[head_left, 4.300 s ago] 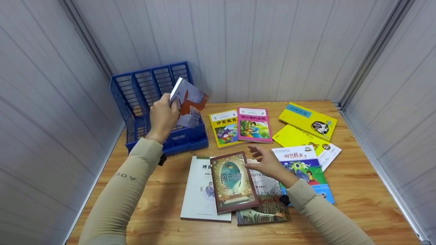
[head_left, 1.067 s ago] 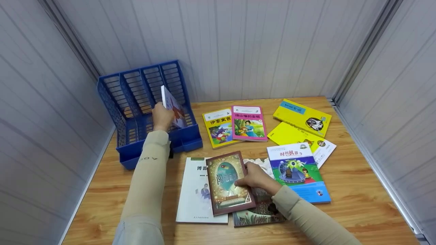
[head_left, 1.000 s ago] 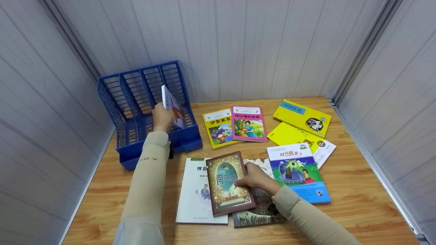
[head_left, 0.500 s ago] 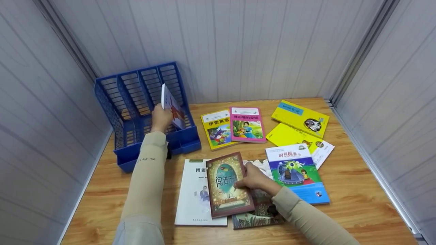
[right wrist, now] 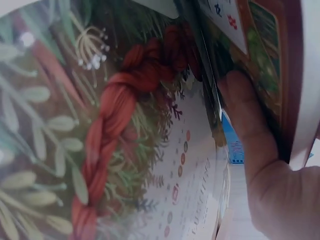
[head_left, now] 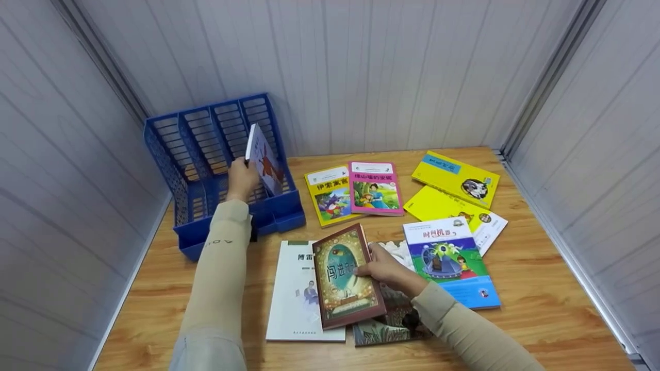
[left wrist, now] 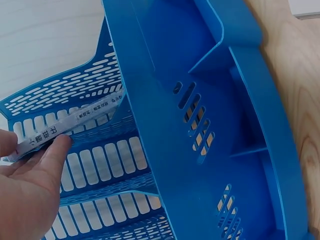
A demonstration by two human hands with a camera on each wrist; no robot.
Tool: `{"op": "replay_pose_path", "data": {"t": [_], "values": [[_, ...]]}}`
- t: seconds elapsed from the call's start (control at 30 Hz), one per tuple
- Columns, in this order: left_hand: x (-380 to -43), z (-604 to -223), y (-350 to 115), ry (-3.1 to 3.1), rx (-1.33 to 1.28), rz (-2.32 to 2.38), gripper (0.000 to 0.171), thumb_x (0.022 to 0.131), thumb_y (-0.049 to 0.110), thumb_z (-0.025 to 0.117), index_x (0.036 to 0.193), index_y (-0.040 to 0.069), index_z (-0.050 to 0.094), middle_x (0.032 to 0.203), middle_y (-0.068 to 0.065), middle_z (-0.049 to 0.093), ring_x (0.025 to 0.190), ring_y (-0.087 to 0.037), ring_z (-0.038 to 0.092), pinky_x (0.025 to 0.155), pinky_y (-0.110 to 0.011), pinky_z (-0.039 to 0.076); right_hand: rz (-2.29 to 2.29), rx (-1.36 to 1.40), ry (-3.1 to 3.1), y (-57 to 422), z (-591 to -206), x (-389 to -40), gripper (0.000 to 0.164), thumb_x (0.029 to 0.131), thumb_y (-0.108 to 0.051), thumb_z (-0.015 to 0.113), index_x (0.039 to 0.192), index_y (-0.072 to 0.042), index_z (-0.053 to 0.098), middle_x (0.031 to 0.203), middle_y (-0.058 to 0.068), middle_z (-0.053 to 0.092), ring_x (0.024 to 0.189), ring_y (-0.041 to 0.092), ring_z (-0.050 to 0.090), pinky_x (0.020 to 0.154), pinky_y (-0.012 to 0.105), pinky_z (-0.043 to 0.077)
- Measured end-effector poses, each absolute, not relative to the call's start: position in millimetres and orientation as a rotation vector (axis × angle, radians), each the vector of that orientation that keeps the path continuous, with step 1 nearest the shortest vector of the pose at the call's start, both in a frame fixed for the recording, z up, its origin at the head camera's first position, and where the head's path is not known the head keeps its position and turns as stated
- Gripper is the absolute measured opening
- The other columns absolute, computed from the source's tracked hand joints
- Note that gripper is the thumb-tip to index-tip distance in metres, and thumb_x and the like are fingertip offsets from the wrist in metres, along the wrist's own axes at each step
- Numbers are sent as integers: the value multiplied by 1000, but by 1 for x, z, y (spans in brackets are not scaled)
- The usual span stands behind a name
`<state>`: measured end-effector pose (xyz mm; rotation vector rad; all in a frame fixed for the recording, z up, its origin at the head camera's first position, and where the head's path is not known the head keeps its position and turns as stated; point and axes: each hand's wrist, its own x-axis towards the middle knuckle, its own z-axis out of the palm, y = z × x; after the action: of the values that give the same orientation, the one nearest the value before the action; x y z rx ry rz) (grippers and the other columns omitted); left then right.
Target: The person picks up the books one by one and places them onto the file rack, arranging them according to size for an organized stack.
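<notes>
My left hand (head_left: 242, 181) pinches a thin book (head_left: 269, 166) with a white spine and a fox-orange picture. The book stands upright in the rightmost compartment of the blue file rack (head_left: 180, 206); in the left wrist view its spine (left wrist: 75, 117) shows between thumb and fingers. My right hand (head_left: 388, 270) grips the right edge of a brown-framed book (head_left: 344, 306), thumb on the cover and fingers beneath. That book is tilted, its right edge raised. Below it lie a white book (head_left: 294, 319) and a book with a red braid on its cover (left wrist: 20, 150) (right wrist: 107, 115).
Behind lie a yellow-edged book (head_left: 330, 201) and a pink book (head_left: 375, 196), overlapping. At the right, a blue-and-green book (head_left: 448, 263) lies near two yellow books (head_left: 454, 178), one partly on the other. White panel walls (head_left: 392, 77) enclose the wooden table (head_left: 541, 309).
My left hand brought the thin book down into the rack and turned it upright. My right hand came onto the brown-framed book, gripped it and has just raised its right edge.
</notes>
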<state>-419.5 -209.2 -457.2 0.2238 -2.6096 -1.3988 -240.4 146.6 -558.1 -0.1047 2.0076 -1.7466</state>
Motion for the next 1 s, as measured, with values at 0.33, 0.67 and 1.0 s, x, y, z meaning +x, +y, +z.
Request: {"op": "replay_pose_path", "data": {"t": [0.33, 0.67, 1.0], "values": [[-410, -455, -212, -2584, 196, -1426, 46, 113, 19, 48, 146, -13, 54, 140, -31, 65, 125, -39, 65, 109, -47, 53, -1870, -158, 1899, 157, -557, -245, 59, 99, 1, 68, 153, 10, 45, 113, 21, 77, 87, 21, 78, 81, 40, 68], [-389, -450, -229, -2555, 137, -1517, 52, 113, 20, 50, 153, -12, 47, 150, -31, 60, 139, -42, 60, 116, -51, 50, -1935, -130, 2013, 168, -550, -246, 64, 96, 2, 70, 153, 12, 42, 118, 27, 77, 89, 21, 78, 80, 37, 67], [-370, -455, -233, -2517, 137, -1656, 49, 114, 22, 50, 152, -10, 50, 144, -30, 62, 123, -33, 66, 104, -37, 58, -2004, -148, 1994, 182, -543, -243, 68, 98, 3, 68, 158, 11, 36, 118, 24, 77, 90, 20, 79, 79, 34, 67]]}}
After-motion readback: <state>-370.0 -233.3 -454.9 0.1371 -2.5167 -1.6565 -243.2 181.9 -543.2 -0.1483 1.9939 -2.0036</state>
